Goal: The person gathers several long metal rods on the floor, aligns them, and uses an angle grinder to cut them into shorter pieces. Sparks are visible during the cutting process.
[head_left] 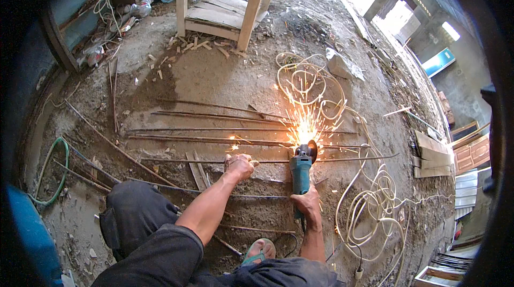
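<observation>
My right hand is closed around the body of a teal angle grinder. The dark disc at its far end throws a bright fan of sparks away from me. My left hand is a fist on a thin steel rod that lies crosswise in front of me. This rod passes by the grinder's head; the glare and the tool hide the exact contact point. Beyond it, several more rusty rods lie roughly parallel on the dirt.
Pale cable lies in loops to the right, with more coils beyond the sparks. A wooden frame stands at the far side. A green hose curls at the left. My sandalled foot is close to the rods.
</observation>
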A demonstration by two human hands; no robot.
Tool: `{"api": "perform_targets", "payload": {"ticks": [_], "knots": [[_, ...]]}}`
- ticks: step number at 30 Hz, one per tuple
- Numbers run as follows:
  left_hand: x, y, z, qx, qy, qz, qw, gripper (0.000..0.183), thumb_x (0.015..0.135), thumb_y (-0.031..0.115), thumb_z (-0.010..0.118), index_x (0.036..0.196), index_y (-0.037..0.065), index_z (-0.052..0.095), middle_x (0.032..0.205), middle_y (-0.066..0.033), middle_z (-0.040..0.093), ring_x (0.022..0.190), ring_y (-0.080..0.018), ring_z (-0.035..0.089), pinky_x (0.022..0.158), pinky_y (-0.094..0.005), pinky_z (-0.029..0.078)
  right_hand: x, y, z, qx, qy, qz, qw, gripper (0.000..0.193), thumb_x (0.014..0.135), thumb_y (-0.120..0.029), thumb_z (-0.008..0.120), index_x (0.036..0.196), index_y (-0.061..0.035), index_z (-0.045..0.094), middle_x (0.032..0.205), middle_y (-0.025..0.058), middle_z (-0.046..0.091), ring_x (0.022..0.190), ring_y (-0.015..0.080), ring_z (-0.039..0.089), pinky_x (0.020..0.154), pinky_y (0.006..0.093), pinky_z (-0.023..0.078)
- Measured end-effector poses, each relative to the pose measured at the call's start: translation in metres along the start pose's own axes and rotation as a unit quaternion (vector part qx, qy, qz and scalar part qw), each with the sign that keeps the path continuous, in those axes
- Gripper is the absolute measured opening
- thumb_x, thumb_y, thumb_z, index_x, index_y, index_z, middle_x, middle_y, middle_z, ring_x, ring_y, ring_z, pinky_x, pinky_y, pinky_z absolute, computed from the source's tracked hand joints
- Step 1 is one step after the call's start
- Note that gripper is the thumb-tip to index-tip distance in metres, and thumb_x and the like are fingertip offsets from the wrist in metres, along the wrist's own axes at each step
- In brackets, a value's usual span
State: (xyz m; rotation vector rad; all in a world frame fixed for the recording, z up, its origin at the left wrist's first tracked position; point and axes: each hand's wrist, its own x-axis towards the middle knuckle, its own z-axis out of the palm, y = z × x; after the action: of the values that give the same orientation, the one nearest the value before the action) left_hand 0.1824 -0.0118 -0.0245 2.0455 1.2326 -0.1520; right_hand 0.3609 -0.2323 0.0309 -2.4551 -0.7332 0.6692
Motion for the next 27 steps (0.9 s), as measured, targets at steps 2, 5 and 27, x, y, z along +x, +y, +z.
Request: {"api": "perform_targets", "payload": {"ticks": [2,5,27], "knots": [[-0.003,0.000,-0.003,-0.007,-0.003,0.012,1.000,0.035,0.096,0.047,0.059,0.110,0.021,0.078,0.119,-0.0107,0.072,0.116,-0.0334,0.064,0.105,-0.0510,0.035,-0.003,-0.002,-0.001,-0.011,0.005,0.002,1.000,0.060,0.062,-0.025,0.086,0.109,0.0028,0.063,0.097,0.0209,0.072,0.090,0.0332,0.072,0.080,0.0410,0.056],[-0.006,0.001,-0.005,0.009,0.017,0.023,1.000,0.035,0.095,0.047,0.059,0.110,0.021,0.078,0.117,-0.0104,0.074,0.115,-0.0307,0.065,0.101,-0.0465,0.037,-0.008,-0.004,-0.005,0.001,-0.003,0.003,1.000,0.060,0.061,-0.023,0.084,0.111,0.0025,0.063,0.096,0.0196,0.072,0.089,0.0321,0.071,0.081,0.0405,0.056],[-0.008,0.005,-0.007,0.017,0.008,0.017,1.000,0.039,0.096,0.051,0.060,0.108,0.018,0.078,0.114,-0.0128,0.074,0.113,-0.0324,0.066,0.100,-0.0448,0.037,-0.006,-0.002,-0.004,0.009,-0.007,-0.003,1.000,0.062,0.060,-0.023,0.081,0.113,0.0030,0.061,0.092,0.0173,0.070,0.083,0.0287,0.069,0.076,0.0398,0.056]]}}
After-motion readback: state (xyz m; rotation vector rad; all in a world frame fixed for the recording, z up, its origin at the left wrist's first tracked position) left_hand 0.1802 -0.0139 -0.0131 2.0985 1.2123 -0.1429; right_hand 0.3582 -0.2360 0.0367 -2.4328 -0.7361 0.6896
